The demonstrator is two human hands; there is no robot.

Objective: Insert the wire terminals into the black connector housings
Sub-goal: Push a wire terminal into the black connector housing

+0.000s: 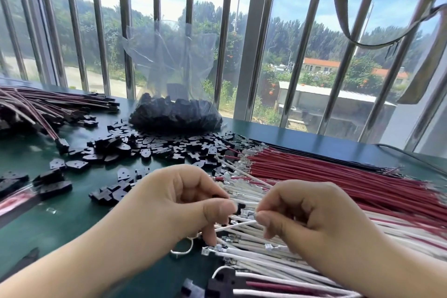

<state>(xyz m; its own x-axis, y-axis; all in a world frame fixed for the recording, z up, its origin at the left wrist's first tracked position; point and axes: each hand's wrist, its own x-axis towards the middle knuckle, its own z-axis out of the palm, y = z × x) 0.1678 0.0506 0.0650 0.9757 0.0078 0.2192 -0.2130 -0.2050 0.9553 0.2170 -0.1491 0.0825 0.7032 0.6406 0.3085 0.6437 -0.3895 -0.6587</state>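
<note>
Left hand [183, 203] pinching black housing [240, 208], right hand [307, 215] pinching white wire [235, 225]

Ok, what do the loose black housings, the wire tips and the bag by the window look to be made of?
Black housings: likely moulded plastic, matt with faint sheen. Wire tips: apparently bright bare metal, glinting silver. Bag: thin clear plastic film, creased and see-through.

Dark green worktop [72, 220]: loose black housings [154, 147] scattered centre, bagged housings [175, 113] behind, red wires [326, 172] and white wires [266, 256] right, finished harnesses [48, 104] left.
</note>
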